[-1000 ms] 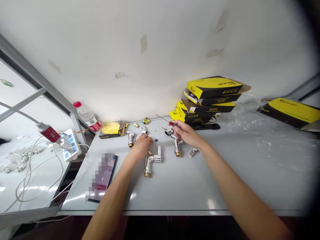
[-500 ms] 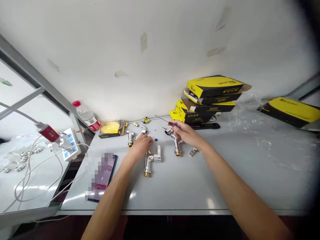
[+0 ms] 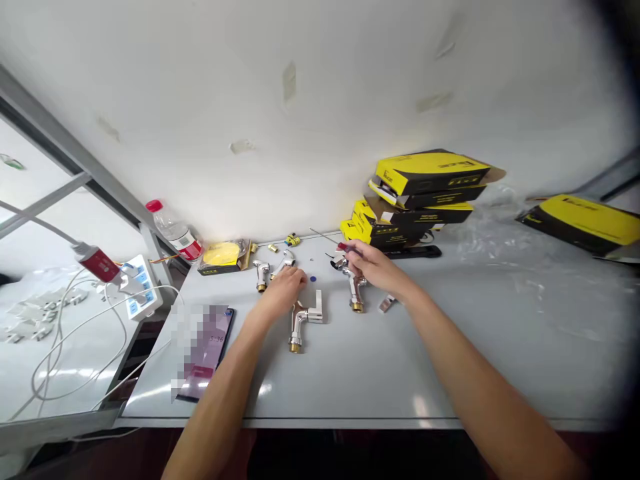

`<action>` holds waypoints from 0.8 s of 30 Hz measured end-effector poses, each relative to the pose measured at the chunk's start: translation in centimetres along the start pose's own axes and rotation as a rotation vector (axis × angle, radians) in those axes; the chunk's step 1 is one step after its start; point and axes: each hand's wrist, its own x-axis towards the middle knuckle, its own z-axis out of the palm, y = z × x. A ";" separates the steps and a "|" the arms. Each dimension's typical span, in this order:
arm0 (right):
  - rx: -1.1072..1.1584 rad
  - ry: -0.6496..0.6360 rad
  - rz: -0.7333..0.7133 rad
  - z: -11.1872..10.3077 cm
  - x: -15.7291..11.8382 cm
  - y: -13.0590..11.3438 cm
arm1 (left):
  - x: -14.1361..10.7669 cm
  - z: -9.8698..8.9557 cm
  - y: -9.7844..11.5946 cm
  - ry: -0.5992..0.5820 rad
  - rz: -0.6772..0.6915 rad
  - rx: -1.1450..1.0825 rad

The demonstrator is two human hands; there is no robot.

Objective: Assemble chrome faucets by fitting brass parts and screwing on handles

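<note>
My right hand is closed on a screwdriver, its thin shaft pointing up and left. Under that hand lies a chrome faucet with a brass end. Fingers bent, my left hand rests at the top of another chrome faucet that has a flat lever; whether it grips anything is hidden. Behind my left hand are more chrome faucet pieces. A small blue disc lies between the hands. To the right of the right-hand faucet is a small metal piece.
Yellow and black boxes are stacked at the back right, with clear plastic wrap beside them. A phone, an open small box, a bottle and a power strip with cables are at the left.
</note>
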 end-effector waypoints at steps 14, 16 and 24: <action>-0.292 -0.100 -0.138 -0.3 -0.6 -1.2 | 0.7 -2.2 1.1 0.445 -0.377 -1.267; -0.344 -0.116 -0.164 -0.1 -0.6 -1.3 | 0.7 -2.2 1.2 0.456 -0.393 -1.380; -0.370 -0.126 -0.186 0.1 -0.6 -1.5 | 0.8 -1.9 1.4 0.444 -0.425 -1.438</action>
